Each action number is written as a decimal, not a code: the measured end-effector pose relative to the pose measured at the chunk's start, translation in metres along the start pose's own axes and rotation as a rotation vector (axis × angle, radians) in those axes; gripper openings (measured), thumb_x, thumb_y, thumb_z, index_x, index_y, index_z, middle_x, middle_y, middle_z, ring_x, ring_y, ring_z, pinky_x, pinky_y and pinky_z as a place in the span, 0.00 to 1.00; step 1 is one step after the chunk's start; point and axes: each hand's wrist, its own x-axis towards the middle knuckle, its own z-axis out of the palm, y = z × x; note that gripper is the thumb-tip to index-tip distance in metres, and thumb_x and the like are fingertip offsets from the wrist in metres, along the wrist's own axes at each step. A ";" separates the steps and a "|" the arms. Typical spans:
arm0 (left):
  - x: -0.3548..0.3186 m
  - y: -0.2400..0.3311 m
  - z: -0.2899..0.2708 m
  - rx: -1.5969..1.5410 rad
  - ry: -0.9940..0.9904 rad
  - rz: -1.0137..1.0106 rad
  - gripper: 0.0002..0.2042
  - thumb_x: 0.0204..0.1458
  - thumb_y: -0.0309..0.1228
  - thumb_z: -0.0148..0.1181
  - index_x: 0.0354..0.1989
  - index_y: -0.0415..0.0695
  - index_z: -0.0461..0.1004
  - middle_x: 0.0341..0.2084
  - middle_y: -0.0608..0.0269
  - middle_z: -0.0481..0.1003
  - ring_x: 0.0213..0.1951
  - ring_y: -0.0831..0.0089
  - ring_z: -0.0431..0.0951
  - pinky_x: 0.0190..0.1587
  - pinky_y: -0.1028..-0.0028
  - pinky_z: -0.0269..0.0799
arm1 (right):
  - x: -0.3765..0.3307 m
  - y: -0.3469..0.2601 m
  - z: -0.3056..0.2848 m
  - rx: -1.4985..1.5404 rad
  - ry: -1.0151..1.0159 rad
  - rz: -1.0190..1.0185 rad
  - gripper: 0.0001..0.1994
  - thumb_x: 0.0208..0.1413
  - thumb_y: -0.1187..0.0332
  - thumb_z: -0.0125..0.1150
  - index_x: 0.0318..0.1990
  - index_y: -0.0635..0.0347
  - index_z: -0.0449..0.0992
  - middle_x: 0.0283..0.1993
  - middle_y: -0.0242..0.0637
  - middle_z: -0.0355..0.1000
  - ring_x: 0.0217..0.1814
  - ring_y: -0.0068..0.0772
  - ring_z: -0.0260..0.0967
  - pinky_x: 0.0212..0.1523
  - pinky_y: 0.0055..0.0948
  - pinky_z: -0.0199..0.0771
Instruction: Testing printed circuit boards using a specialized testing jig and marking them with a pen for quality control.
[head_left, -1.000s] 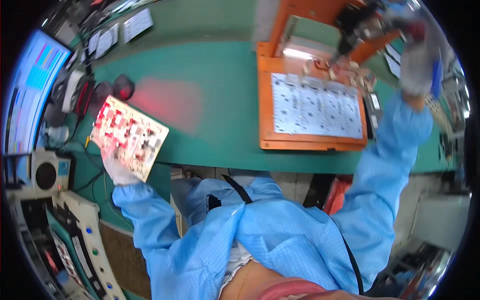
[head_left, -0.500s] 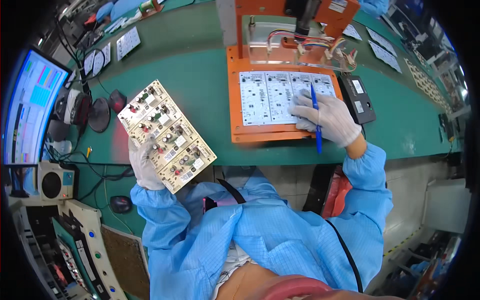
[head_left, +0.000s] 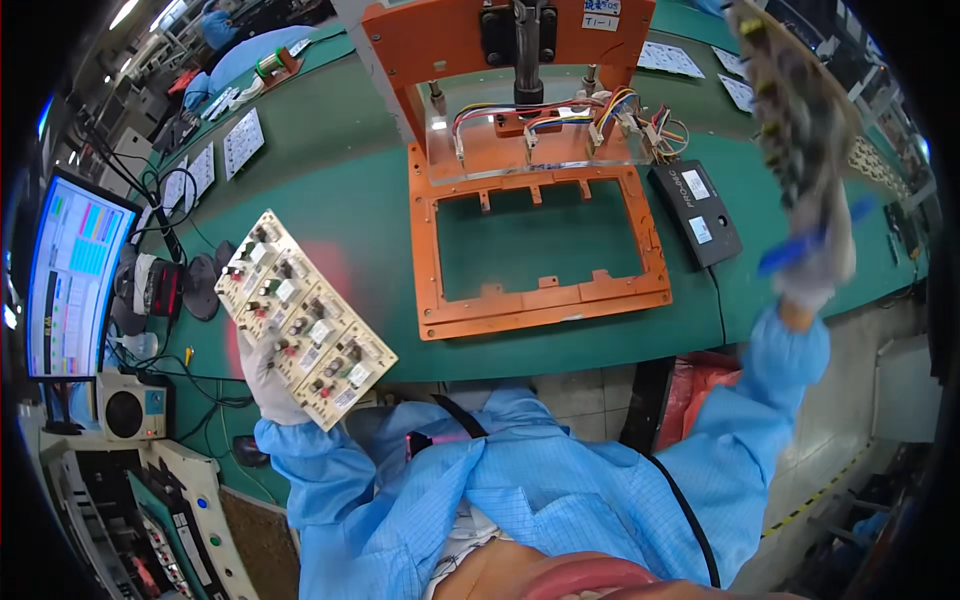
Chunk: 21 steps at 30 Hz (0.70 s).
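My gloved left hand (head_left: 267, 375) grips a cream circuit board panel (head_left: 305, 325) by its lower left side. The panel tilts above the bench's front edge, its component side facing up. At the far right, my gloved right hand (head_left: 818, 262) is raised, closed on another circuit board panel (head_left: 800, 120) that stands nearly on edge. That panel and the hand are smeared by motion. A blue pen (head_left: 800, 250) sits across the same hand. Between my hands lies the orange frame of a test fixture (head_left: 540, 318), with green mat showing through its opening.
Over the frame rises the fixture's orange upper part (head_left: 420, 50) with a clear plate and coloured wires. A black box (head_left: 697, 215) with a cable stands to its right. White boards (head_left: 243, 143) lie at the back left. A monitor (head_left: 75, 280) and speaker (head_left: 130, 405) stand at left.
My right hand has lifted the circuit board panel out of the orange frame and carried it up and right. The left hand's panel has shifted slightly down and left in view.
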 end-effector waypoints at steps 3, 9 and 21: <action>0.003 -0.009 -0.022 -0.031 0.016 -0.039 0.27 0.53 0.22 0.41 0.64 0.41 0.48 0.54 0.45 0.64 0.48 0.54 0.75 0.45 0.57 0.78 | 0.041 0.090 0.063 -0.123 -0.134 -0.301 0.22 0.49 0.75 0.60 0.52 0.40 0.73 0.23 0.35 0.72 0.25 0.31 0.72 0.24 0.32 0.72; 0.002 -0.007 -0.003 -0.019 0.102 -0.027 0.26 0.52 0.20 0.43 0.62 0.39 0.51 0.50 0.47 0.68 0.45 0.57 0.76 0.43 0.61 0.79 | 0.029 0.159 0.209 -0.399 -0.503 -0.470 0.23 0.51 0.69 0.55 0.54 0.30 0.70 0.51 0.47 0.70 0.42 0.41 0.74 0.43 0.39 0.73; 0.004 -0.006 0.018 -0.022 0.171 0.098 0.24 0.49 0.21 0.52 0.57 0.38 0.58 0.51 0.49 0.69 0.48 0.55 0.73 0.51 0.62 0.71 | 0.074 0.060 0.094 -0.852 -0.484 0.145 0.13 0.57 0.57 0.48 0.47 0.39 0.75 0.31 0.35 0.77 0.31 0.36 0.76 0.31 0.37 0.75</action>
